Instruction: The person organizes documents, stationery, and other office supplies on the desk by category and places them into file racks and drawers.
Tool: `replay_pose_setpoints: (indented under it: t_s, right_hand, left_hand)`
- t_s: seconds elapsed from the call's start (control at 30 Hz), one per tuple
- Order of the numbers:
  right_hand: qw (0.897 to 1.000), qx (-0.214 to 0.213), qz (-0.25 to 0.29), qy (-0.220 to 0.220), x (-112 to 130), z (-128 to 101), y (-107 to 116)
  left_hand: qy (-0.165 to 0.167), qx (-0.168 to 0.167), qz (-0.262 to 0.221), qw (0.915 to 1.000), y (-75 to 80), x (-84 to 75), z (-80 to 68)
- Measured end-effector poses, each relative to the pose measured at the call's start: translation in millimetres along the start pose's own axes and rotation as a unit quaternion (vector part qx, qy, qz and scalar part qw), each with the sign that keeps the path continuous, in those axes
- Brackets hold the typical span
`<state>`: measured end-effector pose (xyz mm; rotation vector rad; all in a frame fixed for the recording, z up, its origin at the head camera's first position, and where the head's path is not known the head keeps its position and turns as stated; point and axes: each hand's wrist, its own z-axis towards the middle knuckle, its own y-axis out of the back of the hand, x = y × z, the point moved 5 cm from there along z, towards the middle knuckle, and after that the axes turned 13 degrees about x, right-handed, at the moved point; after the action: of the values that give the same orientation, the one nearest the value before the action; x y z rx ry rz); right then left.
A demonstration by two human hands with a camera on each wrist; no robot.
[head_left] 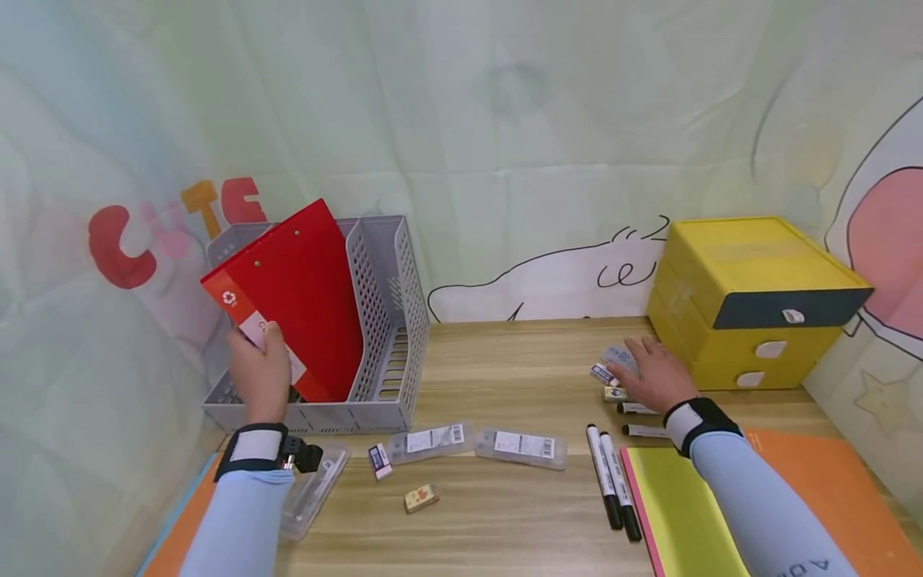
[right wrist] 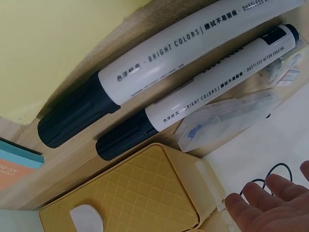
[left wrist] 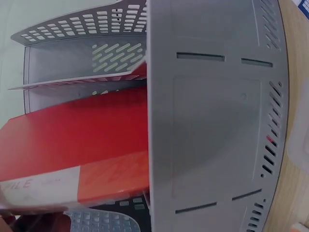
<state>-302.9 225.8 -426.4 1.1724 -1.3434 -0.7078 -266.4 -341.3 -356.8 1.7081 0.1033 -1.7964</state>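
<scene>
- Left hand (head_left: 261, 370) gripping red folder (head_left: 296, 304) by its lower labelled corner, fingers curled round the edge; only a sliver of skin visible at bottom-left of left wrist view.
- Folder standing in grey file rack (head_left: 385, 336), in compartment left of the rack's right wall; lower end hidden behind rack front and hand.
- Folder tilted, long axis running from rack floor up and back, top corner leaning toward rack's rear; label strip facing rack's front-left.
- Left wrist view: rack wall (left wrist: 212, 121) blocking most of folder (left wrist: 77, 145).
- Right hand (head_left: 649, 373) well right of rack, flat with fingers relaxed, resting over small packets (head_left: 609, 370) just before yellow drawer box (head_left: 750, 300); grip on anything under palm not discernible.
- Right wrist view: only fingertips (right wrist: 270, 208) showing, loose; two markers (right wrist: 193, 87) lying side by side, partly cut off.
- Clear cases (head_left: 476, 442) and small eraser (head_left: 421, 498) in front of rack; labels too small to read.
</scene>
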Motion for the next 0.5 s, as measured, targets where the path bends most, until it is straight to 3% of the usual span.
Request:
replay_pose_setpoints:
  t_s: [0.13,0.33,0.4,0.5]
  right_hand:
    - [1.000,-0.004,0.000,0.002,0,0,-1]
    - [1.000,-0.004,-0.003,0.001,-2,2,-2]
    - [1.000,-0.004,-0.005,0.000,-3,2,-2]
    - [1.000,-0.007,-0.005,0.000,-4,0,-1]
  left_hand:
    - [0.027,-0.003,-0.011,0.9996,7.1,5.4,-0.6]
    - [0.044,-0.059,-0.031,0.9968,21.9,17.1,-3.0]
    - [0.052,-0.067,-0.011,0.9963,26.6,21.8,-3.0]
    - [0.072,-0.044,0.076,0.9935,33.7,30.5,-2.2]
